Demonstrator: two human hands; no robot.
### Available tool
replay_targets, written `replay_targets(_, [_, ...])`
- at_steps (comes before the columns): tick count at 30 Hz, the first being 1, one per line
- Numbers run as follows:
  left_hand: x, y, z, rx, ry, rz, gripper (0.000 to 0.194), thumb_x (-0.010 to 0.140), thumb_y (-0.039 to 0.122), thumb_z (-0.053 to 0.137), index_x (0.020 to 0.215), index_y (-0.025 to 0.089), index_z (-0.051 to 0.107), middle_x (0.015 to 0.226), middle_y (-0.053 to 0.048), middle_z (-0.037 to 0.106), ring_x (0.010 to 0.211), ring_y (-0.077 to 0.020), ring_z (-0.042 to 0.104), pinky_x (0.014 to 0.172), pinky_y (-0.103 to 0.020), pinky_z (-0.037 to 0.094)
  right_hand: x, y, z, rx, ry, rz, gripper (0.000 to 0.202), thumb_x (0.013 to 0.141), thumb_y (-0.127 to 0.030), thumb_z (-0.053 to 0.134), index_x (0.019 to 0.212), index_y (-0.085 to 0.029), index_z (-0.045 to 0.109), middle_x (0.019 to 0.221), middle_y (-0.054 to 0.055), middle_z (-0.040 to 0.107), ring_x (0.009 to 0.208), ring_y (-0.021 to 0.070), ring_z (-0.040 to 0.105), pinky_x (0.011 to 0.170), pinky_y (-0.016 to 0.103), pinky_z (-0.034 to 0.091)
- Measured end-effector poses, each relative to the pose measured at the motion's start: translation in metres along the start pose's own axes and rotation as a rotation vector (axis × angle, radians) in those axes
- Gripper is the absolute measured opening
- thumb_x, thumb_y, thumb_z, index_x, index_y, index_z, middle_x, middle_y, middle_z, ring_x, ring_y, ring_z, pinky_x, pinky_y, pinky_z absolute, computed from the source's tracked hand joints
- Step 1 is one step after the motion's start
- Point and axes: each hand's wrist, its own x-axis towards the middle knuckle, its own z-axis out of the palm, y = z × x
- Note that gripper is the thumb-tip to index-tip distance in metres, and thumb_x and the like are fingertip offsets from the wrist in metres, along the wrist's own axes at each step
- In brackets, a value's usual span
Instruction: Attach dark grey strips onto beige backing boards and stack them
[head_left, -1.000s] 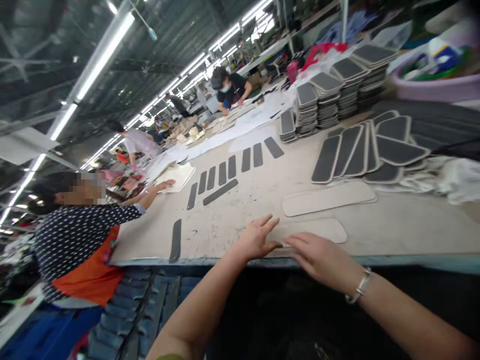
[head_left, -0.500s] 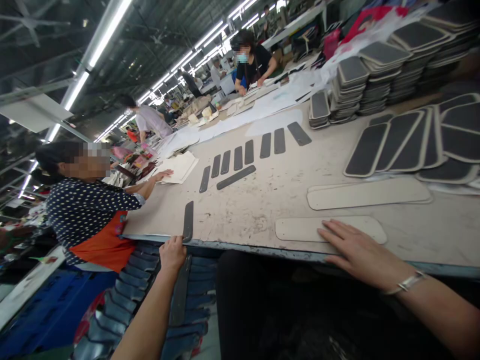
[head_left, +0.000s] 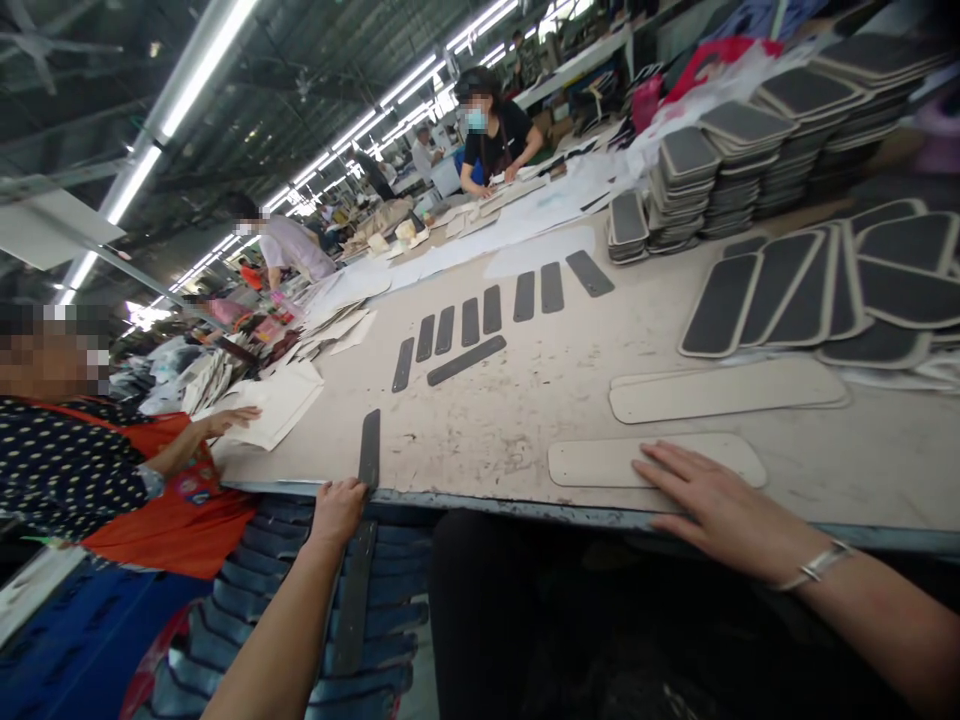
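My left hand (head_left: 337,512) is at the table's front edge, its fingers curled and closed at the near end of a dark grey strip (head_left: 370,448) with rounded corners. My right hand (head_left: 712,505) lies flat and open, fingers apart, over the right part of a long beige strip (head_left: 596,463) with small holes near its ends. Just behind it rest overlapping beige strips (head_left: 720,388). Several short dark grey strips (head_left: 470,322) stand in a loose row farther back, with one dark strip (head_left: 466,361) lying crosswise before them.
Dark panels with pale borders (head_left: 720,305) overlap at the right, with tall stacks of panels (head_left: 686,180) behind. A co-worker in an orange apron (head_left: 187,520) touches cream sheets (head_left: 281,405) at the left. Blue ribbed pieces (head_left: 247,600) and another dark strip (head_left: 352,610) are below the table edge.
The co-worker at the left has shifted further left and drawn a hand back, and the cream sheets there have moved left too. My hands keep their places; the view has turned slightly.
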Motion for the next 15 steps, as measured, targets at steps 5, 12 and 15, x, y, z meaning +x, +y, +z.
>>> replay_targets(5, [-0.01,0.003,-0.002,0.026,0.023,0.009,0.019,0.077,0.021,0.045,0.087,0.02,0.061,0.095,-0.007,0.062,0.094,-0.0235,0.054,0.093,-0.039,0.027,-0.002,0.0,0.001,-0.014,0.002,0.002,0.053,0.078,-0.042,0.054,0.126,-0.019,0.049,0.136,0.012,0.04,0.124,0.0276,0.037,0.1,0.041,0.036])
replay_targets(12, [-0.026,0.011,-0.024,-0.069,0.184,-0.017,0.027,0.085,0.029,0.035,0.085,0.019,0.06,0.095,-0.008,0.062,0.092,-0.025,0.056,0.094,-0.042,0.03,0.003,-0.007,-0.009,0.02,-0.017,0.019,0.048,0.078,-0.034,0.056,0.122,-0.016,0.052,0.132,0.015,0.043,0.122,0.028,0.039,0.1,0.042,0.036])
replay_targets(15, [-0.026,0.017,-0.051,-0.332,0.295,-0.059,0.027,0.082,0.037,0.039,0.087,0.02,0.059,0.099,-0.009,0.061,0.095,-0.0269,0.056,0.091,-0.041,0.037,0.008,-0.016,-0.024,0.118,0.013,0.103,0.045,0.081,-0.03,0.053,0.123,-0.015,0.051,0.129,0.015,0.046,0.117,0.0249,0.045,0.098,0.039,0.039])
